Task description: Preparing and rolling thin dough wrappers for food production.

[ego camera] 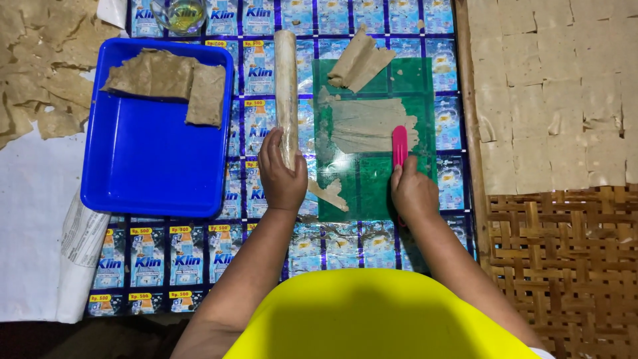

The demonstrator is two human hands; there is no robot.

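We wore a bright yellow top, smooth and plain. Our forearms were bare, with no sleeves showing. Our left hand (282, 178) and right hand (413, 193) wore no gloves.

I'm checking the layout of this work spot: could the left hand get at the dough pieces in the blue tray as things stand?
Probably yes. The blue tray lies just beside the left hand, nothing between them, and the dough pieces lie uncovered. But that hand grips the rolling pin, so it isn't free.
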